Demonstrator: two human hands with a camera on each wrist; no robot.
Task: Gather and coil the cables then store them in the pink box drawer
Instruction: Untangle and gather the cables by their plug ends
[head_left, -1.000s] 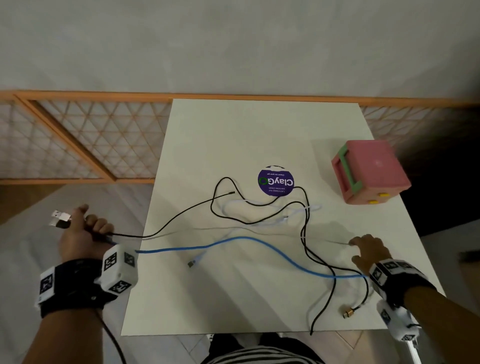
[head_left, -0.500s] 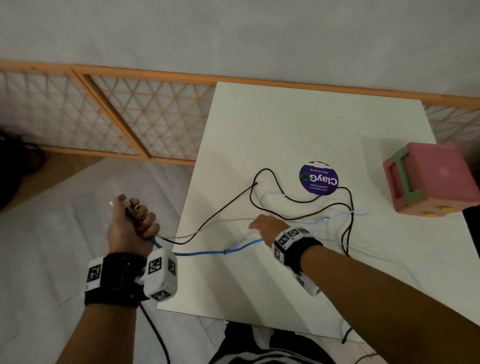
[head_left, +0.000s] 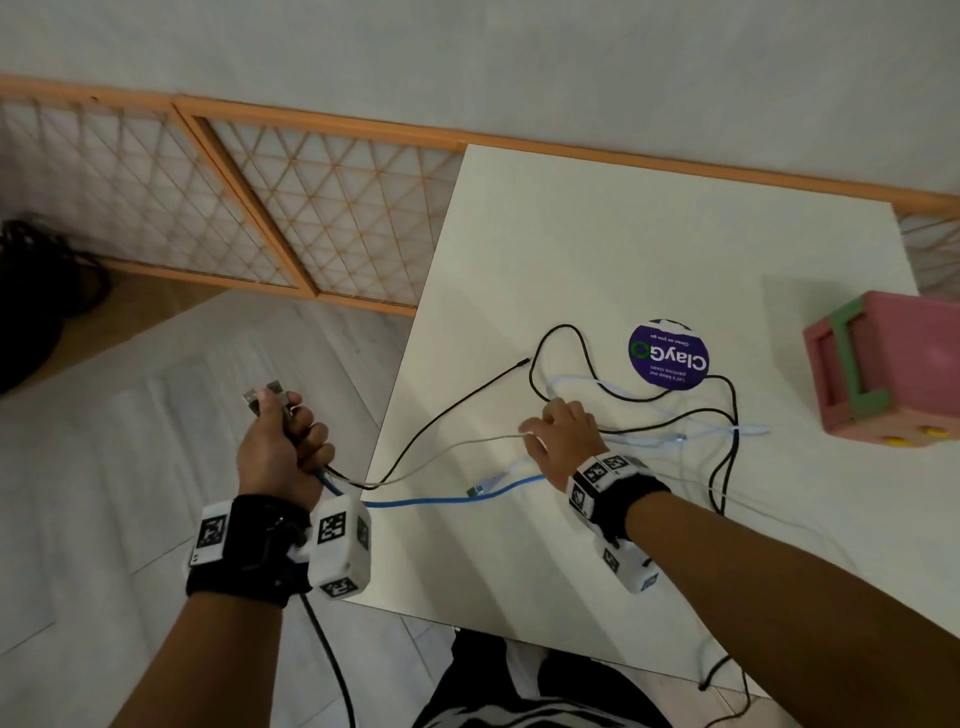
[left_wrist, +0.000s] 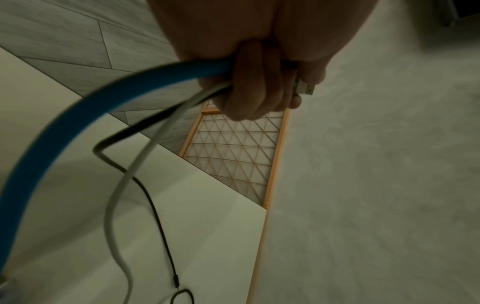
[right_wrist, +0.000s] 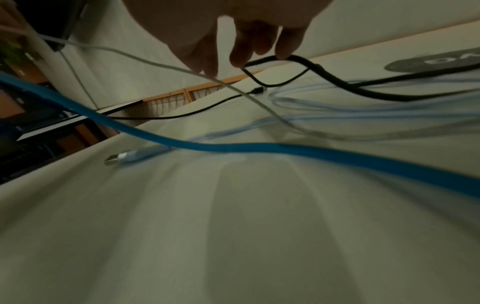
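My left hand is off the table's left edge and grips the ends of a blue cable, a black cable and a thin grey cable. Their USB plugs stick up above my fist. My right hand hovers over the tangle at mid-table. Its fingers hang fairly straight and its fingertips touch the black cable and the grey one. A pale blue cable with a silver plug lies loose under that hand. The pink box, with a green handle, sits at the table's right edge.
A round purple sticker lies flat beside the cable loops on the white table. An orange lattice fence runs along the wall behind. A dark bag sits on the floor at far left. Black cable ends dangle over the table's front edge.
My right hand has moved from the table's front right across to the cables at mid-table. My left hand keeps its grip, and the view has swung left.
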